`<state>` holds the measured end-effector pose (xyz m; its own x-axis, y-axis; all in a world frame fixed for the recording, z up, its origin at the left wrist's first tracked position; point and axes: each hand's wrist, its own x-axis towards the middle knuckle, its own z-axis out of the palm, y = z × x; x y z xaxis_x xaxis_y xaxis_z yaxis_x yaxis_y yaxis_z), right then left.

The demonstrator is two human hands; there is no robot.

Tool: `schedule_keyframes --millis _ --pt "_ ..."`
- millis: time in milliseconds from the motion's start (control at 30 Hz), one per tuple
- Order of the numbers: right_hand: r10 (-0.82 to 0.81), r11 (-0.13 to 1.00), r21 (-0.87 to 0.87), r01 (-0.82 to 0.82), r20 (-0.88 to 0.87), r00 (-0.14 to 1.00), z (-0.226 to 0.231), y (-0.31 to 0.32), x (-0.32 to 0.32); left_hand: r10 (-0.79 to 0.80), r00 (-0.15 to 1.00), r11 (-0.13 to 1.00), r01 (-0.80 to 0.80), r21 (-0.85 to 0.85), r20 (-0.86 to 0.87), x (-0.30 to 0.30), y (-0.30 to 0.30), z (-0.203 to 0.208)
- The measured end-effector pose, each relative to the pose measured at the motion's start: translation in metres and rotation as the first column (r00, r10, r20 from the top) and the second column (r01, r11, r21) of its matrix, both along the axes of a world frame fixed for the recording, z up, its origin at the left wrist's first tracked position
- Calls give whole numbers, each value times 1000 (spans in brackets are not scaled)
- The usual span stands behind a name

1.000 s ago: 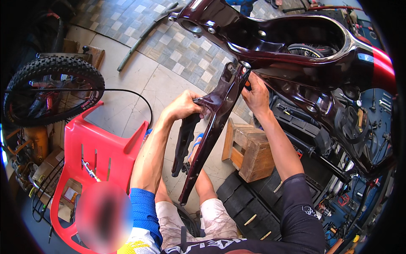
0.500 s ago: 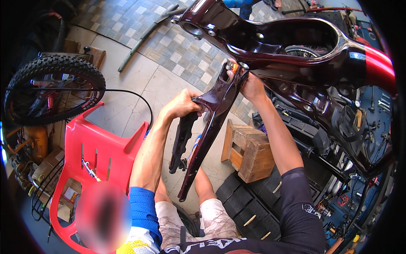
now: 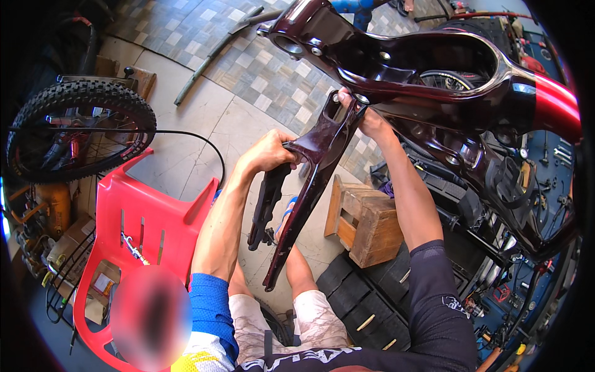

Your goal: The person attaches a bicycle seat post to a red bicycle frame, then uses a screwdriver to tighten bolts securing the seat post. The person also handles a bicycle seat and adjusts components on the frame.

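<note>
A glossy dark maroon bicycle rear swingarm (image 3: 317, 162) hangs with its two long arms pointing down toward me. My left hand (image 3: 271, 150) is closed around its left arm, just below the bridge. At the swingarm's upper end, my right hand (image 3: 372, 121) grips from behind. The thumb or a fingertip shows at the upper pivot, while other fingers are hidden behind the part. Close above and to the right is the main bicycle frame (image 3: 427, 84), dark maroon with a bright red section. The swingarm's top end lies next to its underside; whether they touch, I cannot tell.
On the left are a red plastic chair (image 3: 139, 217) carrying an air blow gun (image 3: 133, 249), and a knobby bicycle wheel (image 3: 80, 133). A wooden stool (image 3: 372, 226) and black cases (image 3: 356, 304) are below right. Tools hang or lie on a blue surface (image 3: 545, 167) far right.
The swingarm and both hands have shifted only slightly. The orange bit seen at my right fingertips earlier no longer shows, and a fingertip now presses at the upper pivot.
</note>
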<state>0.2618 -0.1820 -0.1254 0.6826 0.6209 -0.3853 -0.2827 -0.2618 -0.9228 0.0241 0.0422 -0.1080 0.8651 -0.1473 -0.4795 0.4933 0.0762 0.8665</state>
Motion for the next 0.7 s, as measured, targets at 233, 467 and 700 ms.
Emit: schedule_keyframes --millis 233,467,700 --pt "-277 959 118 259 168 946 20 -61 54 1 1000 1000 -1 -5 26 3 -3 6" --pt "-337 874 -317 369 152 929 95 -40 -96 123 991 979 -114 171 -45 -31 -3 31" --pt "-604 603 -595 532 95 791 185 -189 -298 264 954 754 -297 586 143 -54 -38 83"
